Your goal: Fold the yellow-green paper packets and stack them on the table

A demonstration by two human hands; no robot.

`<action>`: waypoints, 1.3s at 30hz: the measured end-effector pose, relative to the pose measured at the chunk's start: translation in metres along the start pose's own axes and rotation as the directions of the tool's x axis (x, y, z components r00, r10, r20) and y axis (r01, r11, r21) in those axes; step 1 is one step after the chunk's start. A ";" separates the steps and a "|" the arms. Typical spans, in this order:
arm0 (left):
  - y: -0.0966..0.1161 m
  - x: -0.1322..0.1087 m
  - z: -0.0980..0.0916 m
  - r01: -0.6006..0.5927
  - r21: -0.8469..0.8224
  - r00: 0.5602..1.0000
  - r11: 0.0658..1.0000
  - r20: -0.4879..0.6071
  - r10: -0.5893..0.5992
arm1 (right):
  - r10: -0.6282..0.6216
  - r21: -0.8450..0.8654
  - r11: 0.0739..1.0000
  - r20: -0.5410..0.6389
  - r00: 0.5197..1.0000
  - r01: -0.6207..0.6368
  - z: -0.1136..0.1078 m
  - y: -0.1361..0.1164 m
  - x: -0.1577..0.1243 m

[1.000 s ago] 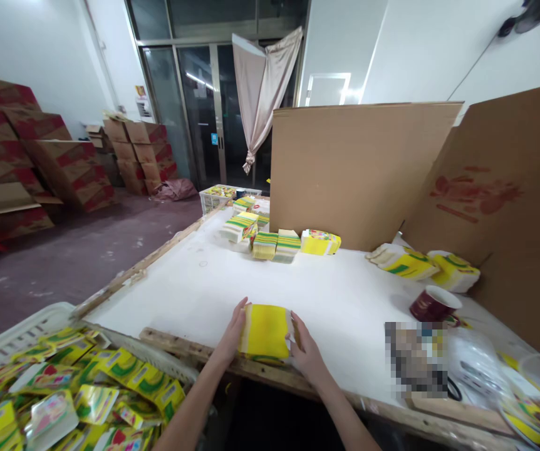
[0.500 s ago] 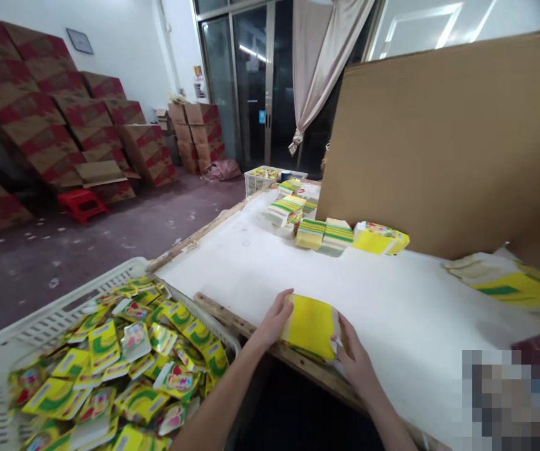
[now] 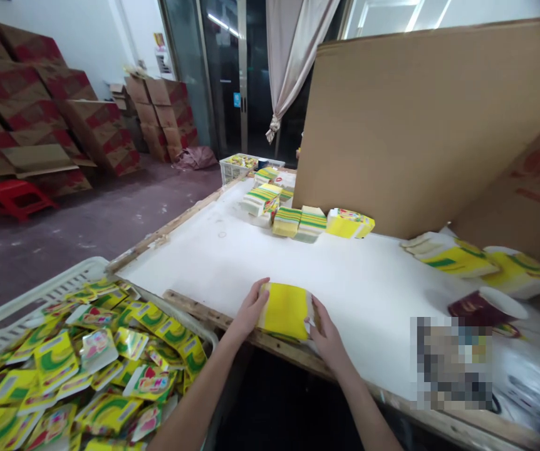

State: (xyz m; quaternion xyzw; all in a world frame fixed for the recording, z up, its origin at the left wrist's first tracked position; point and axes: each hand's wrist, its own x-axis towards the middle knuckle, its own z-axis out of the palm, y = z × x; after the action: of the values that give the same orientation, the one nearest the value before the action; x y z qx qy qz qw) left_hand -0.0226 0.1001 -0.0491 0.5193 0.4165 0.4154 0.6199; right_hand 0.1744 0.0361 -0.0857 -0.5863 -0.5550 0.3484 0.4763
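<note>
A stack of yellow printed cards (image 3: 287, 311) is upright at the near edge of the white table (image 3: 195, 263). My left hand (image 3: 252, 307) clasps its left end, with the thumb on the near side. On the right end my right hand (image 3: 325, 332) is closed, fingers partly hidden behind the stack. To the left, the white plastic basket (image 3: 92, 268) holds many loose yellow-green packets (image 3: 105, 351). Farther back on the table sit several similar stacks with green stripes (image 3: 286, 220), and a yellow stack with coloured print (image 3: 351, 223).
A tall cardboard sheet (image 3: 406, 125) stands along the table's far side. More yellow stacks (image 3: 462, 257), a dark red cup (image 3: 479, 305) and clear plastic (image 3: 528, 382) lie at right. A red stool (image 3: 14, 195) and piled cartons (image 3: 96, 134) occupy the floor at left.
The camera view has turned to the right, bringing the cup and more stacks into view. Both hands keep hold of the yellow stack at the table edge, with little visible change in grip.
</note>
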 end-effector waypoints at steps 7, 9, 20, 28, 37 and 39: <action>0.003 0.000 0.000 -0.001 0.050 0.999 0.999 -0.051 0.004 | 0.007 0.069 0.998 0.017 1.000 -0.009 0.001 -0.006 -0.001; 0.002 0.000 0.000 -0.006 0.056 0.999 0.998 -0.054 0.009 | -0.004 0.051 0.999 0.006 1.000 0.004 0.001 -0.005 -0.001; -0.003 0.004 -0.001 -0.001 0.044 1.000 0.999 -0.022 0.002 | -0.026 0.054 0.998 0.043 0.999 0.024 -0.004 0.009 0.001; -0.013 0.010 -0.005 -0.039 0.031 0.999 0.999 0.009 0.038 | -0.063 0.008 0.998 0.046 0.997 0.062 -0.007 0.022 0.005; -0.013 0.010 -0.006 -0.040 0.056 0.999 0.998 0.004 0.040 | -0.066 0.037 0.997 0.012 0.998 0.066 -0.005 0.028 0.009; -0.014 0.012 -0.006 -0.032 0.050 0.999 0.998 0.008 0.032 | -0.049 0.046 0.998 0.003 0.999 0.049 -0.004 0.024 0.009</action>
State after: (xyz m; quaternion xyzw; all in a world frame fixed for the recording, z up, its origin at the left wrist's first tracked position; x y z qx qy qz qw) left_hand -0.0232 0.1111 -0.0642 0.5428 0.4160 0.4128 0.6016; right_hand 0.1870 0.0458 -0.1058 -0.5607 -0.5621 0.3505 0.4969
